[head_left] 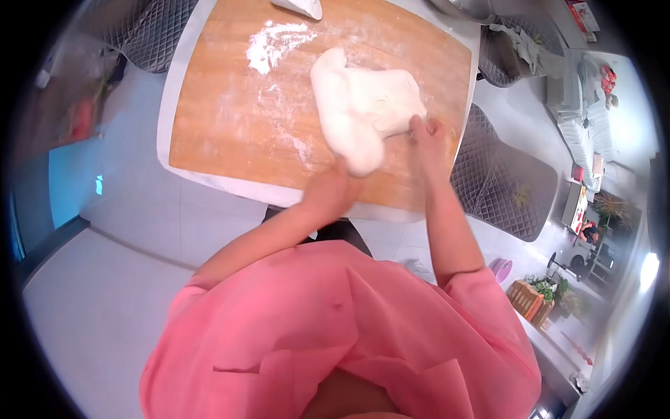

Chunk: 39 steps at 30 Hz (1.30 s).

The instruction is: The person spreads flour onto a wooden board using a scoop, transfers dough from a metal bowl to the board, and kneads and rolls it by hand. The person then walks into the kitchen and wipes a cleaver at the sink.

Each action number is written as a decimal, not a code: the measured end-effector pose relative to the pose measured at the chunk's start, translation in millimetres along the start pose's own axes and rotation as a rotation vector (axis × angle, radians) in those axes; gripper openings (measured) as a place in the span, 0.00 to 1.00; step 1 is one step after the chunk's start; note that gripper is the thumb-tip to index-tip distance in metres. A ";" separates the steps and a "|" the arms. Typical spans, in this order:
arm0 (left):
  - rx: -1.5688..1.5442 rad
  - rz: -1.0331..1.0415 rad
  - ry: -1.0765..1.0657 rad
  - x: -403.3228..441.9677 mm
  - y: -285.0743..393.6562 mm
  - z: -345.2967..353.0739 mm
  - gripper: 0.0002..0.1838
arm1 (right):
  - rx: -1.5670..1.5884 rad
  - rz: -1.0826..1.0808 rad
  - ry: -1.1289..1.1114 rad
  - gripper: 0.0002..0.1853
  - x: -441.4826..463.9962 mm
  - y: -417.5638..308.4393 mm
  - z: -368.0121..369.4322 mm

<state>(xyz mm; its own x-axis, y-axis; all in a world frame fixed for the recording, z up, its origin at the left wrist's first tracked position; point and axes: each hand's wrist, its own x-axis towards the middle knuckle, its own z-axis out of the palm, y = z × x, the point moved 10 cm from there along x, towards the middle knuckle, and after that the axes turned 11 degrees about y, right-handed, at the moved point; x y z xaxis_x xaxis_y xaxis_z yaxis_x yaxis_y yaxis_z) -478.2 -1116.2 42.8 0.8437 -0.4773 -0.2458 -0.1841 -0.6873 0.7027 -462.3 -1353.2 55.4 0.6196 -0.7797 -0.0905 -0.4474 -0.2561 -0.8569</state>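
A soft white slab of dough (380,94) lies on the floured wooden board, with a thick rolled or folded ridge along its left side. My right hand (430,140) pinches the dough's lower right corner between thumb and fingers. At the near end of the thick ridge, my left hand (331,190) is closed against the dough, its fingertips partly hidden by it. Both hands are slightly smeared by motion.
The wooden board (216,119) lies on a white-edged table (230,187). Loose flour (276,43) is scattered on its far left part, near a white scoop-like object (300,7) at the far edge. Quilted grey chairs (506,181) stand around the table.
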 end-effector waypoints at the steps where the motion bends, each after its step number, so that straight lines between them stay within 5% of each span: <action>1: -0.003 0.085 -0.147 -5.9 13.1 32.0 0.20 | -0.016 -0.003 -0.113 0.28 20.7 5.2 13.7; 7: -0.342 0.289 -0.020 35.6 64.5 33.8 0.17 | 0.048 0.210 -0.320 0.26 82.0 -35.6 111.7; 10: -0.263 0.342 0.473 54.7 55.2 -72.6 0.18 | -0.293 -0.021 -0.484 0.23 66.8 -65.0 128.3; 11: -0.237 0.382 0.739 56.6 48.6 -109.4 0.18 | -0.377 -0.454 -0.383 0.21 40.4 -106.1 111.4; 12: -0.243 0.393 0.732 74.0 41.3 -117.5 0.18 | -0.459 -0.886 -0.271 0.19 -2.0 -140.9 93.8; 14: -0.165 0.302 0.725 103.0 25.6 -124.2 0.21 | -0.307 -1.054 -0.236 0.18 -55.2 -140.4 50.3; 15: -0.179 0.312 0.717 100.4 28.8 -121.4 0.21 | -0.311 -1.000 -0.230 0.18 -72.5 -130.8 32.4; 17: -0.210 0.461 0.374 90.3 48.9 -83.4 0.24 | -0.333 -0.930 -0.234 0.17 -96.1 -104.8 8.2; 18: -0.178 0.643 0.393 65.4 59.3 -76.1 0.24 | -0.348 -0.913 -0.243 0.17 -101.1 -94.5 2.6; 21: -0.114 0.755 0.334 15.4 56.5 -58.9 0.23 | -0.283 -0.782 -0.104 0.15 -98.9 -104.2 -13.0; 25: -0.152 0.524 0.299 45.5 38.0 -66.7 0.26 | -0.448 -0.926 -0.102 0.12 -76.3 -109.6 66.0; 27: 0.064 0.307 0.469 93.9 13.1 -79.8 0.25 | -0.474 -0.898 -0.024 0.10 -45.0 -116.3 92.4; 30: 0.189 0.188 0.255 161.7 -7.0 -85.3 0.23 | -0.609 -0.846 -0.086 0.08 11.9 -110.7 140.6; 35: 0.165 0.283 0.394 213.9 -6.3 -98.9 0.19 | -0.569 -0.829 -0.137 0.12 81.6 -116.6 179.3; 39: 0.143 0.155 0.485 233.8 -17.2 -105.2 0.21 | -0.609 -0.803 -0.145 0.18 111.7 -112.3 195.7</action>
<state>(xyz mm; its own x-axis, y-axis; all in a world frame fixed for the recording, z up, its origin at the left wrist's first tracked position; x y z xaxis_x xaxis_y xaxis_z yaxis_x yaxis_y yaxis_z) -224.8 -1158.4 43.5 0.9312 -0.2945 0.2146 -0.3637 -0.7129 0.5997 -216.6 -1299.7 42.2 0.9354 -0.1828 0.3026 -0.0919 -0.9523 -0.2909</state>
